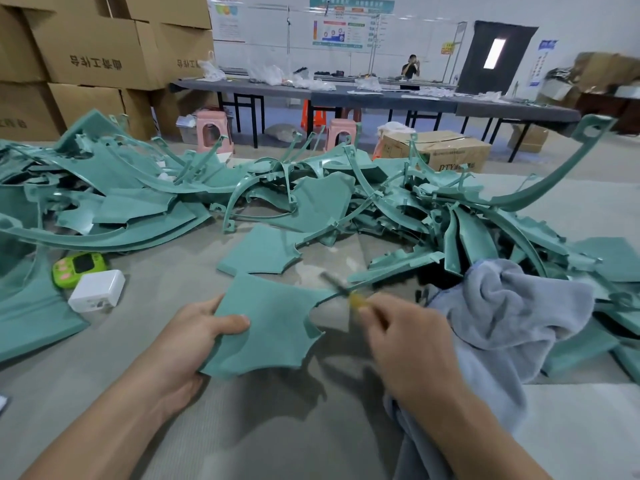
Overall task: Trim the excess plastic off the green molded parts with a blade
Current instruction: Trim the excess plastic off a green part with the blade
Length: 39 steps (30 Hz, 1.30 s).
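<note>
My left hand [188, 344] grips a flat green molded panel [266, 323] by its left edge, thumb on top, holding it just above the table. My right hand [405, 341] holds a small blade with a yellow handle [346, 294], blurred by motion, at the panel's upper right tip. A second flat green panel [259, 251] lies on the table just beyond. A large pile of green molded parts [311, 192] spreads across the table behind, from left edge to right edge.
A grey-blue cloth [502, 313] lies bunched under and right of my right arm. A green timer [79, 268] and a white box [97, 291] sit at the left. Cardboard boxes, pink stools and long dark tables stand behind; a person stands far back.
</note>
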Available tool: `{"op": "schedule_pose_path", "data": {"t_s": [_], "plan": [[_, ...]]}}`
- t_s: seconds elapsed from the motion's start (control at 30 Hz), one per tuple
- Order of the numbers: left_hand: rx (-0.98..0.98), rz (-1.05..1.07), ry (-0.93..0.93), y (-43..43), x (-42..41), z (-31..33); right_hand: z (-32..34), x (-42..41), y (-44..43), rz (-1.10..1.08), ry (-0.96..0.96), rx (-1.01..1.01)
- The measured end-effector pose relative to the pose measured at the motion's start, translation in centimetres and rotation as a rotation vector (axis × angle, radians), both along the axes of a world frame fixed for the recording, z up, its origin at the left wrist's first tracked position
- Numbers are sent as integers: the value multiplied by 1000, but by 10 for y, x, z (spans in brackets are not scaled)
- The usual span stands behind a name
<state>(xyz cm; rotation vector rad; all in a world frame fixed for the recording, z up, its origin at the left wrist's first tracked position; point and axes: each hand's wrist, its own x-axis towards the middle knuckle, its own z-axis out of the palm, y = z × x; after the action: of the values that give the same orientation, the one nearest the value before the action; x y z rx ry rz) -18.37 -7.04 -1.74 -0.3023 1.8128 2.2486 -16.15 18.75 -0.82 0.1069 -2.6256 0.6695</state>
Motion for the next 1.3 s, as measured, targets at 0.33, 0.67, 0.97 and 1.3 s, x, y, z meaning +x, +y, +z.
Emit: {"op": "schedule_pose_path", "data": {"t_s": [0.33,0.67,0.97,1.3], "plan": [[22,19,-32,1,1,2,1,7,5,42,104,94],[69,22,-40,0,-1,5,-3,6,1,24,-41,136],[52,14,-37,4,2,10,4,5,2,50,4,48],[66,27,19,1,2,6,-4,-4,17,-52,19,27]]}}
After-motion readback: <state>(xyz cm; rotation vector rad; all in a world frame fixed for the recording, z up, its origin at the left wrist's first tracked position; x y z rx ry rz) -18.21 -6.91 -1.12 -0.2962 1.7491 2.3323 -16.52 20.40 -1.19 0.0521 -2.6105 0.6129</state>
